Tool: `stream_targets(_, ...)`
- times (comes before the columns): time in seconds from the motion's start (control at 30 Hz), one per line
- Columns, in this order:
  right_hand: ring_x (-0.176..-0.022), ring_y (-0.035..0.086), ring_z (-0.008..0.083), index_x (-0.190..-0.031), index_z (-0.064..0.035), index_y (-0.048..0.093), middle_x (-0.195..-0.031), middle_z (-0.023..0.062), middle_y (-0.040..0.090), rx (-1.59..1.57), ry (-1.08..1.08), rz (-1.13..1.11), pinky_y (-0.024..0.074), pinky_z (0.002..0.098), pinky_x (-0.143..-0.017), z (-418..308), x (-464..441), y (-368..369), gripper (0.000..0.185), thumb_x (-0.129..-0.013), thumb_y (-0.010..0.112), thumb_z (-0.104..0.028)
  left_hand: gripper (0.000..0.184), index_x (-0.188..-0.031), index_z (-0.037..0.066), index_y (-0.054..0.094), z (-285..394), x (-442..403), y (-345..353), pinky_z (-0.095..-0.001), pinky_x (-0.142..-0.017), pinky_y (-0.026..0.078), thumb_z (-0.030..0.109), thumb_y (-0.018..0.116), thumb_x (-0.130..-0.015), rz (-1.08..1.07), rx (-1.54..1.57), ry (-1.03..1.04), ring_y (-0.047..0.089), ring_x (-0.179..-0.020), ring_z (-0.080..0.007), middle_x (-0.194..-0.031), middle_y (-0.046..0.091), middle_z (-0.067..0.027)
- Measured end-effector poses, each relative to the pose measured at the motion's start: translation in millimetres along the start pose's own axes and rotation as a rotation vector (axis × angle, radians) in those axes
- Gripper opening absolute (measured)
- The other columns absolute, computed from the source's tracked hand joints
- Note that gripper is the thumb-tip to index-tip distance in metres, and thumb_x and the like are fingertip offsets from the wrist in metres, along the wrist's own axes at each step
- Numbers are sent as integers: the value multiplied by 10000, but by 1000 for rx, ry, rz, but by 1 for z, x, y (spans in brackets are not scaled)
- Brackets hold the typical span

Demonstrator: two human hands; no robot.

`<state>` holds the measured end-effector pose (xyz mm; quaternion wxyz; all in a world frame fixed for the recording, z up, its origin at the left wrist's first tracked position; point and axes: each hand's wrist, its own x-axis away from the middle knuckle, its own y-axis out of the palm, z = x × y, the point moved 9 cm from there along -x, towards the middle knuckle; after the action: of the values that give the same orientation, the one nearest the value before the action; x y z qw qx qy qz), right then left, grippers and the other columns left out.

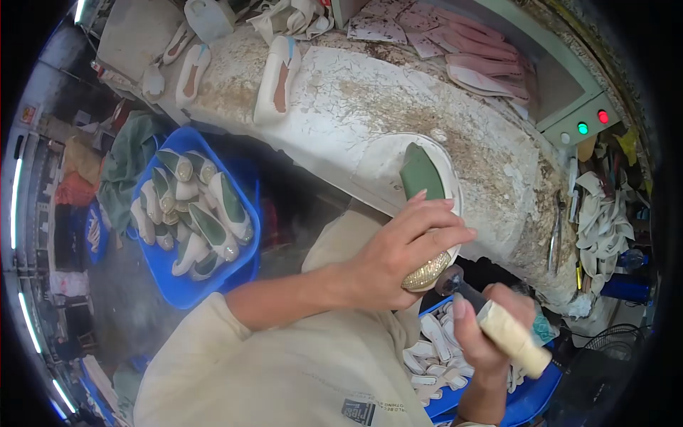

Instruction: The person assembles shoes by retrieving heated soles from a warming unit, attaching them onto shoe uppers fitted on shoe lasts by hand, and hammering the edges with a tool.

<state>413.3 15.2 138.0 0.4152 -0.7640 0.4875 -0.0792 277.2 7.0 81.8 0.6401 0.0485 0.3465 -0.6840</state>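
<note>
My left hand (409,249) is wrapped over a flat shoe (421,171) with a green lining, a white rim and a glittery gold toe (429,272). The shoe's heel end points away from me over the bench edge. In my right hand (491,324) is a hammer (514,338) with a dark head and a pale, wrapped-looking handle, slightly blurred. Its head is right by the glittery toe; whether they touch I cannot tell.
On the left stands a blue basket (167,281) of glitter-toed shoes. Another blue basket (530,398), below my right hand, holds white pieces. White shoes (274,89) line the crusted bench (341,92). A machine housing (562,114) with lit buttons is at the right back.
</note>
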Motion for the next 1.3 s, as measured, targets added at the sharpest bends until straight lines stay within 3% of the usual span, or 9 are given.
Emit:
stream_targets(0.27,-393,451,181,-590,-52,473,-514,46,479,-171,118,72,360,319,-414,48,-16,27,367,-772,783,-129,717,-1387,65,530,-17,29,-8,-542,-1133,305,27,754,-707,3,23,2,441,-1359,-364,-1401,488,-150)
stream_targets(0.4,-449,531,211,-634,-20,531,-556,73,546,351,-2,64,418,359,-468,75,-21,62,306,-821,768,-71,1024,-1579,90,169,-29,58,-24,-443,-1164,273,158,812,-785,188,-13,-238,289,-1455,-354,-1559,240,-241)
stream_targets(0.53,-580,416,85,-711,1,570,-623,-9,512,-272,407,104,344,285,-520,113,36,84,250,-905,701,-85,1023,-1588,175,128,-91,127,28,-435,-1129,357,209,802,-819,371,1212,-785,412,-1370,-362,-1542,323,-155)
stream_targets(0.63,-540,478,136,-752,6,589,-630,55,566,-145,441,195,383,299,-511,93,83,79,331,-874,743,-260,889,-1565,197,185,-84,125,56,-398,-1002,495,275,747,-881,270,1597,-1147,543,-1251,-293,-1445,421,-125)
stream_targets(0.67,-543,513,168,-770,9,600,-635,70,577,-176,394,183,397,308,-514,88,98,79,386,-864,733,-341,743,-1500,142,296,-83,119,59,-348,-810,565,335,708,-912,259,1427,-1156,633,-1084,-222,-1291,515,-96)
stream_targets(0.73,-524,574,244,-778,25,619,-639,108,596,-97,275,147,418,320,-499,64,111,82,525,-834,707,-490,687,-1453,104,353,-82,114,69,-335,-759,552,327,709,-910,237,1397,-1199,644,-1015,-205,-1202,551,-82)
stream_targets(0.8,-452,496,243,-685,8,563,-572,99,535,-191,242,139,376,334,-452,45,107,88,466,-816,728,-408,589,-1358,45,444,-83,111,80,-305,-664,523,294,720,-902,324,1397,-1154,645,-905,-167,-1092,588,-64)
stream_targets(1.0,-467,433,160,-637,-10,513,-553,64,516,-198,466,-117,349,315,-475,39,80,100,294,-807,740,-87,634,-1326,-21,457,-102,120,82,-291,-873,503,244,782,-851,506,1117,-975,618,-1006,-156,-1146,622,-103)
stream_targets(1.3,-414,452,256,-608,-75,469,-510,59,441,103,4,-5,349,364,-416,24,108,102,407,-716,803,-281,681,-1377,-14,425,-95,115,84,-302,-963,460,247,783,-859,518,1253,-1016,567,-1133,-175,-1220,591,-113)
